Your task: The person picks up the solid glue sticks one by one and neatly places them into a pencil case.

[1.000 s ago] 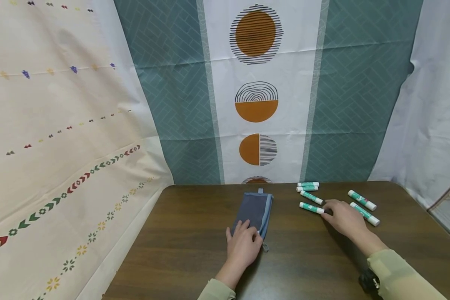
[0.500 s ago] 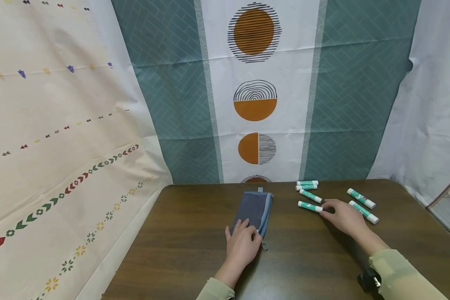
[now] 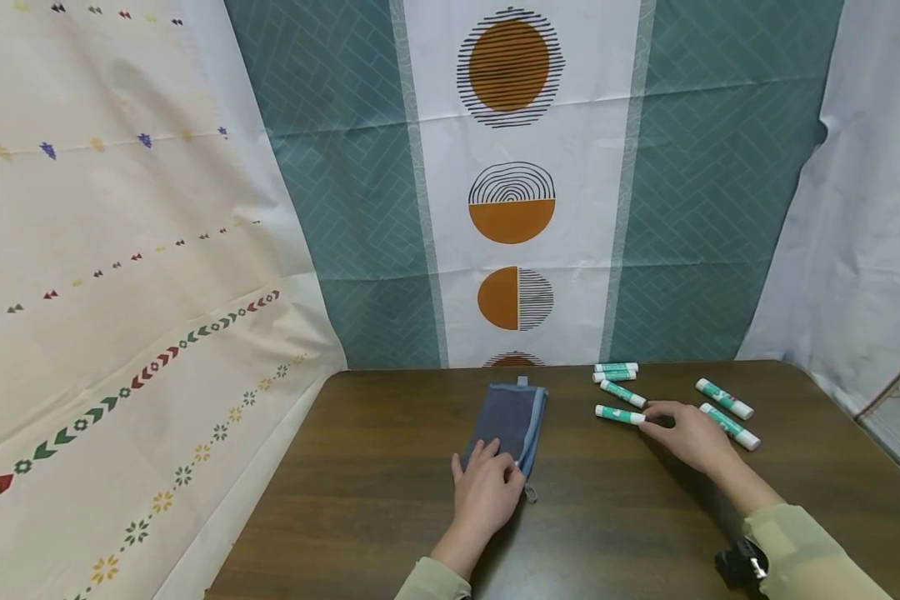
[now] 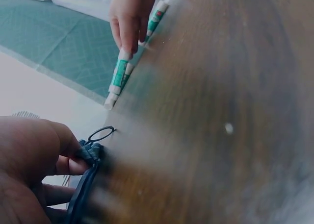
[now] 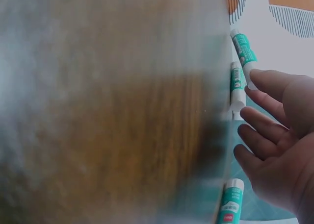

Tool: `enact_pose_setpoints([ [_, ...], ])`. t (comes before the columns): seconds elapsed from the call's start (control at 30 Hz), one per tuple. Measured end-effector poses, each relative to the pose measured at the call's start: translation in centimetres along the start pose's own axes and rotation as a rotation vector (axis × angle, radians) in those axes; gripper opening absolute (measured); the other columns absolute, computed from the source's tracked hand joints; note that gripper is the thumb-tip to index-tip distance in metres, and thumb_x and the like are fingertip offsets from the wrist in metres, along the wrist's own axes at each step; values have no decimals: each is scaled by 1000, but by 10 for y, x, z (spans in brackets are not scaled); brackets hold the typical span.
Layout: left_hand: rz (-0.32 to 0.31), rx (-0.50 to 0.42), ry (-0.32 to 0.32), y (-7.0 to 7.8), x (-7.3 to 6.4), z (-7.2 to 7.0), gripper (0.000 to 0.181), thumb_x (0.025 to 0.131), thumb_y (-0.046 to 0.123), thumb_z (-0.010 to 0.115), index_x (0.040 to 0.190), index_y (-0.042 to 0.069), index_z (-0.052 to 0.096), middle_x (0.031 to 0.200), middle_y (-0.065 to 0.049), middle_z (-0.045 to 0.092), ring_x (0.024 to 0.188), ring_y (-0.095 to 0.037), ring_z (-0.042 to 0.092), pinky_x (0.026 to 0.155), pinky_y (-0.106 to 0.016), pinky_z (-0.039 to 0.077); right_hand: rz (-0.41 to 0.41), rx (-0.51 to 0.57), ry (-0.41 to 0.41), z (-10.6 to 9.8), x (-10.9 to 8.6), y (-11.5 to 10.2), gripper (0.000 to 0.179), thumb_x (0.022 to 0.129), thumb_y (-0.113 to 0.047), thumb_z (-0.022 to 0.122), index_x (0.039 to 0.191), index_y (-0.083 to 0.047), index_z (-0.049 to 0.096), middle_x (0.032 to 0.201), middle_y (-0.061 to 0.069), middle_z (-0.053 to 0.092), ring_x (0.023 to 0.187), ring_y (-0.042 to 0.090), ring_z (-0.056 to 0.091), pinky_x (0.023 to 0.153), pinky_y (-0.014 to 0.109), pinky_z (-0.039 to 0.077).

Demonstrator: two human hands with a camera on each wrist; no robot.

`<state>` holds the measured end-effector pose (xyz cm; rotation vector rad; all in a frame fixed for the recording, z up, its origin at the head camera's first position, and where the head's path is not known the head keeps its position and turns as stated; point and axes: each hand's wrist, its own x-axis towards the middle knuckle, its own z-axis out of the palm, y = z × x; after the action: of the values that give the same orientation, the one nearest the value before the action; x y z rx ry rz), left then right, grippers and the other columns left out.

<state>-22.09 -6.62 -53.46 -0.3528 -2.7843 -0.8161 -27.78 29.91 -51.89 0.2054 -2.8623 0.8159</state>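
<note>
My right hand (image 3: pixel 686 435) pinches the near end of a green-and-white glue stick (image 3: pixel 618 414) between thumb and fingers, low over the brown table. In the right wrist view the thumb lies against the white end of this glue stick (image 5: pixel 244 47), and the other fingers are spread loosely. My left hand (image 3: pixel 487 492) rests on the lower part of a blue-grey zip pouch (image 3: pixel 504 408). Seen from the left wrist, its thumb and finger grip the corner of the pouch (image 4: pixel 91 153) beside a small cord loop (image 4: pixel 101 133).
Another glue stick (image 3: pixel 622 393) lies just behind the held one, and two more (image 3: pixel 615 372) lie side by side at the back edge. Right of my right hand are two glue sticks (image 3: pixel 727 425). Patterned cloth (image 3: pixel 367 250) hangs behind the table (image 3: pixel 345 483).
The pinched glue stick has shifted slightly left with my right hand's fingertips. My left hand and the pouch stay where they were.
</note>
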Motion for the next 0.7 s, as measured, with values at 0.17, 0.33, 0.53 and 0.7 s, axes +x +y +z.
enact_pose_setpoints([
  [0.17,-14,-17,8,0,0,1,25,97,19,68,72,23,64,149,-16,69,148,-43,54,118,-85,22,-3,46,5,-1,-3,-6,40,103,-38,79,122,-3,80,140,30,69,127,55,65,96,69,54],
  [0.33,-19,-37,27,0,1,3,22,95,19,70,73,23,70,146,-15,70,147,-42,56,118,-85,22,3,83,1,0,-7,-11,40,103,-39,79,123,-4,80,143,31,67,129,54,64,97,68,54],
  [0.53,-13,-64,40,-2,2,5,23,94,19,70,71,24,70,149,-15,68,150,-43,52,119,-85,21,-21,109,4,3,-8,-20,37,102,-37,80,122,-6,80,140,30,69,127,52,65,98,67,53],
  [0.7,1,-83,39,-3,3,6,24,95,18,70,72,24,69,153,-16,65,153,-44,48,120,-84,19,-50,121,2,7,-7,-29,37,102,-38,80,122,-7,80,137,25,72,128,52,65,99,69,53],
])
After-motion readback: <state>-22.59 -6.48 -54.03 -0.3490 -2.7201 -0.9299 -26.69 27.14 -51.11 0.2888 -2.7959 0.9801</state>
